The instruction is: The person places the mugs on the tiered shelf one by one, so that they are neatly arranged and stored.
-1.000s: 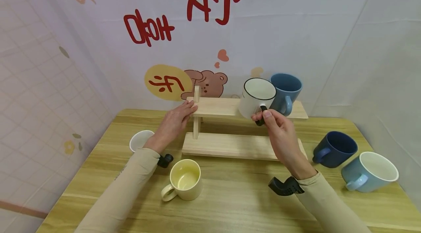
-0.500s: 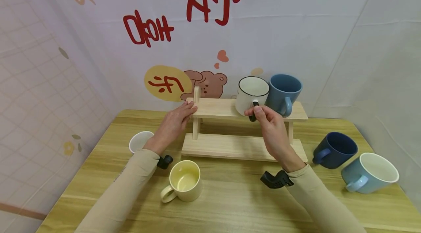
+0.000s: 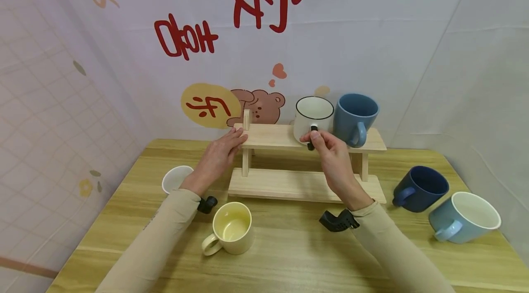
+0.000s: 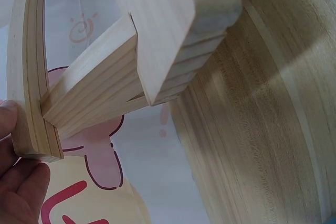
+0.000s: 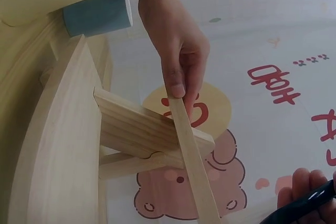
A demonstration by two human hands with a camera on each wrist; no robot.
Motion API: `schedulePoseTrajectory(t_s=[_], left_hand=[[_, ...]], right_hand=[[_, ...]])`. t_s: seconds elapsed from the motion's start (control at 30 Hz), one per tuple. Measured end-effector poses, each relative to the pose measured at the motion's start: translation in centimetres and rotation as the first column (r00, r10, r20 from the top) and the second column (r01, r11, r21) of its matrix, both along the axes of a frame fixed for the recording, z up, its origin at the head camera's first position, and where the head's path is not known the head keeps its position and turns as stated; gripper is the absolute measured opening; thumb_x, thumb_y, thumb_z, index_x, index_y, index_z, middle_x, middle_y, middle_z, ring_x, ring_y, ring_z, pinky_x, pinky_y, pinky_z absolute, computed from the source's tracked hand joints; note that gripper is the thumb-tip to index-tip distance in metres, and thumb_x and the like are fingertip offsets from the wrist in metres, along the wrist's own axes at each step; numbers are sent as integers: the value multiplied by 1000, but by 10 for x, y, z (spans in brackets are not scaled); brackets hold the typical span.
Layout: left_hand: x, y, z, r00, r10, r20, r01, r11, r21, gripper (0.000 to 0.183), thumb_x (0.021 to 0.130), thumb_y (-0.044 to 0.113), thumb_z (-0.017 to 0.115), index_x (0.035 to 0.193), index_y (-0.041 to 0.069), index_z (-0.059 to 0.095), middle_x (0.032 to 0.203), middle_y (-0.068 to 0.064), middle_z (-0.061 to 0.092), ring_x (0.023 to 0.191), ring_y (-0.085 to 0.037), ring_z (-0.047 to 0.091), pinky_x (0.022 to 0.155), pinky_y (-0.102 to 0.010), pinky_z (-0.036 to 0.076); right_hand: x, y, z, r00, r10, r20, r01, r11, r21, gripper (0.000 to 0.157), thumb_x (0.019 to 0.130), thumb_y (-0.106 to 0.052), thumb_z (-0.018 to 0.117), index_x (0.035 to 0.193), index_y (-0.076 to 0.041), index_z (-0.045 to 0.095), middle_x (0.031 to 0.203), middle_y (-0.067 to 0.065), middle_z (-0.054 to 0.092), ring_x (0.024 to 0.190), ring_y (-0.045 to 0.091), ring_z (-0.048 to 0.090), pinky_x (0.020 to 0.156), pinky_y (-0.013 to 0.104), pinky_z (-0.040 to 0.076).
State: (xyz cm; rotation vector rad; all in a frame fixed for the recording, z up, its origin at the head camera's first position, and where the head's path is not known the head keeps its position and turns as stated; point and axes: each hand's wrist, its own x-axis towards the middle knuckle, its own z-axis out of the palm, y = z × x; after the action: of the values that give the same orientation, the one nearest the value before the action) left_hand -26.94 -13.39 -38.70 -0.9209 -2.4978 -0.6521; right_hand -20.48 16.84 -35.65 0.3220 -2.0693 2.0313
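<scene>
A two-tier wooden shelf stands at the back of the table. My left hand grips the left end of its upper board; in the right wrist view, the thumb of my left hand lies on one face and fingers on the other. On that board, right of the middle, is a white mug with a black rim. My right hand pinches its black handle between thumb and fingers. Just right of it stands a blue mug, handle toward me.
A yellow mug stands in front of the shelf. Behind my left wrist is a white cup, partly hidden. A navy mug and a light blue mug stand on the right. A printed cloth hangs behind.
My right hand has moved left with the white mug, which no longer overlaps the blue mug in the head view. My left hand has stayed on the shelf's end.
</scene>
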Motion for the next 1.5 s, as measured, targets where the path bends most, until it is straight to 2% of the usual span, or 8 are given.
schedulePoseTrajectory(t_s=[0.4, 0.53, 0.67, 0.83, 1.1, 1.2, 1.33, 1.5], left_hand=[[-2, 1, 5, 999, 16, 31, -15, 1000, -27, 34, 102, 2, 63, 136, -1, 66, 147, -19, 57, 139, -37, 51, 113, -54, 42], [-3, 1, 9, 996, 24, 88, -20, 998, -56, 35, 104, 4, 60, 138, 0, 65, 150, -17, 54, 142, -36, 48, 116, -54, 39], [-3, 1, 14, 983, 35, 178, -20, 996, -87, 37, 106, 9, 58, 142, 1, 61, 155, -17, 48, 147, -36, 41, 120, -55, 33], [6, -6, 17, 974, 50, 220, -41, 998, -45, 41, 106, 12, 60, 144, -2, 58, 157, -20, 46, 149, -39, 36, 123, -52, 28], [45, -22, 18, 971, 50, 233, -71, 994, 81, 48, 105, 21, 63, 148, 2, 54, 148, -19, 57, 145, -38, 44, 118, -57, 36], [61, -27, 19, 971, 44, 235, -70, 992, 106, 48, 106, 24, 63, 148, 4, 54, 145, -17, 60, 139, -36, 50, 113, -57, 41], [80, -33, 17, 972, 43, 232, -75, 989, 130, 45, 106, 24, 63, 146, 5, 56, 143, -14, 61, 135, -35, 54, 110, -56, 44], [100, -43, 9, 971, 45, 236, -86, 983, 163, 44, 105, 22, 65, 144, 5, 58, 143, -12, 62, 134, -34, 56, 109, -57, 45]], right_hand=[[-2, 14, 7, 999, -2, 49, -8, 978, 210, 44, 107, -41, 58, 125, -2, 71, 130, 9, 69, 125, 17, 56, 110, 42, 41], [6, 21, 6, 996, -39, 86, 13, 959, 285, 45, 104, -42, 63, 130, -6, 69, 131, 8, 69, 125, 18, 59, 106, 35, 46], [20, 30, -3, 997, -39, 61, 12, 918, 396, 45, 106, -36, 62, 137, -4, 64, 137, 12, 65, 127, 25, 61, 105, 32, 50], [40, 43, -24, 999, -29, -45, 48, 847, 529, 43, 107, -29, 62, 142, -5, 60, 142, 13, 62, 127, 32, 62, 103, 52, 52], [71, 69, -52, 982, 0, -190, 143, 658, 739, 45, 103, -25, 67, 143, -5, 60, 148, 18, 56, 138, 43, 50, 105, 68, 42], [79, 79, -60, 968, 41, -247, 177, 588, 789, 50, 100, -24, 72, 144, -4, 60, 150, 18, 55, 141, 46, 45, 104, 71, 40], [84, 91, -69, 952, 96, -292, 201, 525, 827, 58, 96, -26, 76, 146, -3, 58, 152, 16, 54, 144, 44, 42, 105, 68, 40], [87, 105, -77, 960, 131, -249, 165, 452, 876, 66, 96, -33, 76, 150, -2, 53, 158, 16, 47, 148, 44, 35, 114, 64, 34]])
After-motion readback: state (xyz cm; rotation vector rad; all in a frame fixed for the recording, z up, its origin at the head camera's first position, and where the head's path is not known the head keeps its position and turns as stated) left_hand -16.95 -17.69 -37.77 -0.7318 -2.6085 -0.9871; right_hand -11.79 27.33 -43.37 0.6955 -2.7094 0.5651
